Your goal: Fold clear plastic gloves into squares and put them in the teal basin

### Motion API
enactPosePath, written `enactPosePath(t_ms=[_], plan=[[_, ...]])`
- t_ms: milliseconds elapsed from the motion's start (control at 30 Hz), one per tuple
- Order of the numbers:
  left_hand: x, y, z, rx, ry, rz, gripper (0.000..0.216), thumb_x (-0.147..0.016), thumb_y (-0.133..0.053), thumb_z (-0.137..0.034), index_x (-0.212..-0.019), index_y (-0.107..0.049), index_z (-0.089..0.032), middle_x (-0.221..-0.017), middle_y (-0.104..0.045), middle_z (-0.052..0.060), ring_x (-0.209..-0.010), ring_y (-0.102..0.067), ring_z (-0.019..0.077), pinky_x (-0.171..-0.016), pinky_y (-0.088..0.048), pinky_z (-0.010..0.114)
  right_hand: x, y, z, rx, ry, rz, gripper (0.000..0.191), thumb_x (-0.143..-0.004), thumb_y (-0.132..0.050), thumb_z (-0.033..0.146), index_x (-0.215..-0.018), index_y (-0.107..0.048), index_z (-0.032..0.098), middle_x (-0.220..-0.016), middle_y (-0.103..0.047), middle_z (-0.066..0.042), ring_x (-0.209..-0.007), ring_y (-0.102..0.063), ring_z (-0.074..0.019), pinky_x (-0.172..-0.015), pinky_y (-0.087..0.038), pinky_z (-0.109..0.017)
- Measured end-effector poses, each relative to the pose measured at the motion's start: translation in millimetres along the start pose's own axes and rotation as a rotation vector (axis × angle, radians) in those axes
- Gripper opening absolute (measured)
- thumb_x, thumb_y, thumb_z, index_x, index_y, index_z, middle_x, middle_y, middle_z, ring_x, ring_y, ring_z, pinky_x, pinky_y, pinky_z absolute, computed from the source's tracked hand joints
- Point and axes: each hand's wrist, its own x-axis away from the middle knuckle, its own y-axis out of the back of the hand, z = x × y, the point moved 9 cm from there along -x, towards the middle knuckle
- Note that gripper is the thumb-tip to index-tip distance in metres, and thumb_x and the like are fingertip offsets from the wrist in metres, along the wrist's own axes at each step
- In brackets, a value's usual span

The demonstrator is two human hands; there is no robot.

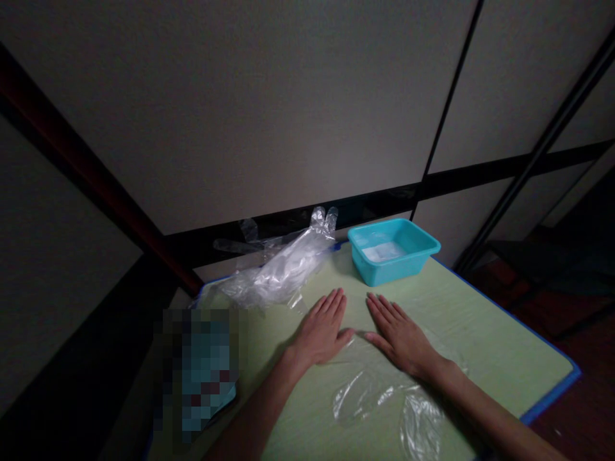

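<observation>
My left hand [324,330] lies palm down on the pale green tabletop, its fingers stretched out and the thumb pointing right. Across a small gap, my right hand [398,333] is also flat, with fingers extended. Beneath and below the hands a clear plastic disposable glove [358,394] is spread on the table, partly covered by my right hand and forearm. Beyond my left hand lies a crumpled heap of clear plastic gloves [288,266], some finger parts sticking up at the table's back edge.
A turquoise plastic basin [394,269] with something white inside stands at the back of the table [504,358], which has a blue edge. At the left is a pixelated bluish object [206,371]. Pale cabinet panels [288,115] rise directly behind the table.
</observation>
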Motion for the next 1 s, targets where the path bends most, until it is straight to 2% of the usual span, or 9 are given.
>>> enactPosePath(t_ms=[267, 467, 733, 1000], plan=[[0, -2, 1, -0.02, 0.007, 0.047, 0.061, -0.087, -0.026, -0.045, -0.134, -0.018, -0.007, -0.142, -0.016, 0.013, -0.131, -0.009, 0.0184, -0.105, -0.013, 0.033, 24, 9, -52, 0.053, -0.058, 0.004, 0.062, -0.087, -0.027, 0.052, -0.138, -0.013, 0.02, -0.141, -0.02, -0.006, -0.129, -0.016, -0.0216, -0.103, -0.022, -0.045], [1, -1, 1, -0.014, -0.001, 0.032, 0.058, -0.089, -0.022, -0.044, -0.134, -0.02, -0.006, -0.142, -0.018, 0.012, -0.131, -0.009, 0.0179, -0.105, -0.011, 0.032, 39, 13, -87, 0.099, -0.155, 0.017, 0.063, -0.086, -0.025, 0.054, -0.138, -0.014, 0.019, -0.141, -0.021, -0.005, -0.129, -0.017, -0.0221, -0.103, -0.021, -0.046], [1, 0, 1, 0.01, -0.006, 0.007, 0.058, -0.089, -0.021, -0.044, -0.134, -0.021, -0.006, -0.142, -0.019, 0.013, -0.131, -0.01, 0.0177, -0.106, -0.011, 0.032, 40, 12, -91, 0.131, -0.182, 0.007, 0.062, -0.087, -0.023, 0.053, -0.137, -0.016, 0.018, -0.141, -0.021, -0.004, -0.129, -0.017, -0.021, -0.104, -0.02, -0.044], [1, 0, 1, 0.013, 0.003, 0.042, 0.066, -0.088, -0.021, -0.051, -0.134, -0.018, -0.005, -0.142, -0.016, 0.014, -0.131, -0.012, 0.0194, -0.105, -0.012, 0.033, 40, 11, -93, 0.148, -0.185, 0.022, 0.064, -0.086, -0.021, 0.055, -0.137, -0.016, 0.017, -0.141, -0.02, -0.004, -0.129, -0.016, -0.0204, -0.104, -0.019, -0.044]])
